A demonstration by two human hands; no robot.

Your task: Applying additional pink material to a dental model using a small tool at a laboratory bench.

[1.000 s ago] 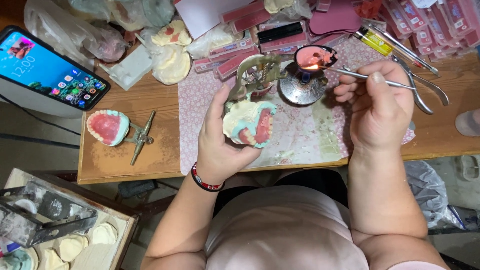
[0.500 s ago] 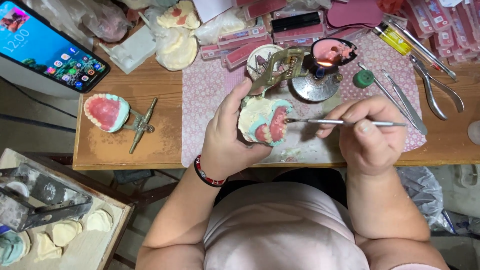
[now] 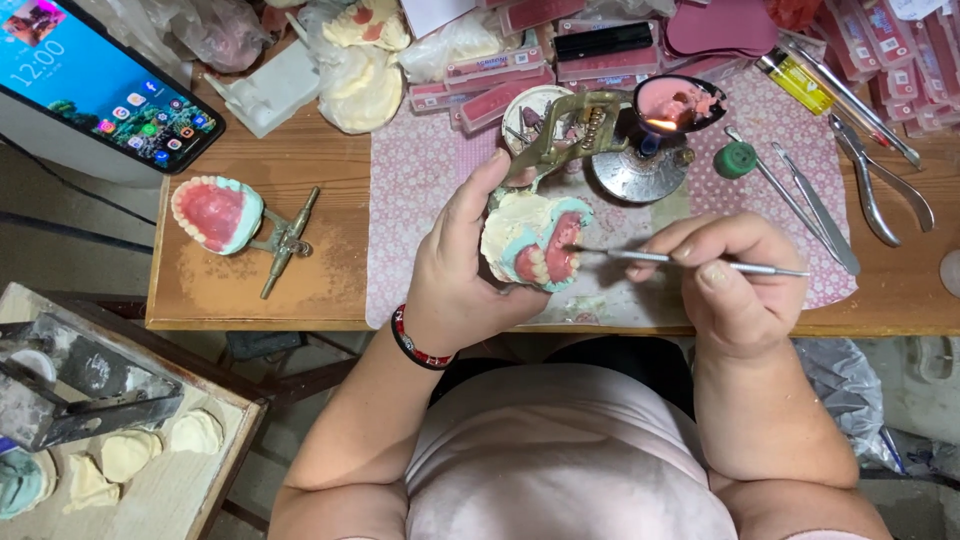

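My left hand [image 3: 462,275] grips a plaster denture model [image 3: 535,240] with pink wax gums and white teeth, mounted in a brass articulator [image 3: 560,130]. My right hand [image 3: 735,280] holds a thin metal wax tool [image 3: 690,262] like a pen, its tip touching the pink wax at the model's right side. Just behind the model a small burner [image 3: 640,165] is lit, with a spoon of pink wax [image 3: 680,102] over the flame.
A second denture model on an articulator [image 3: 225,215] lies on the wooden table [image 3: 240,290] at left. A smartphone [image 3: 100,85] leans at the back left. Pliers and metal tools [image 3: 850,180], a yellow lighter [image 3: 795,80] and pink wax boxes [image 3: 880,40] sit at right. Plaster casts [image 3: 125,455] rest on a lower shelf.
My right hand brought the wax tool from the flame down to the model and now presses its tip against the wax. The left hand has tilted the model slightly.
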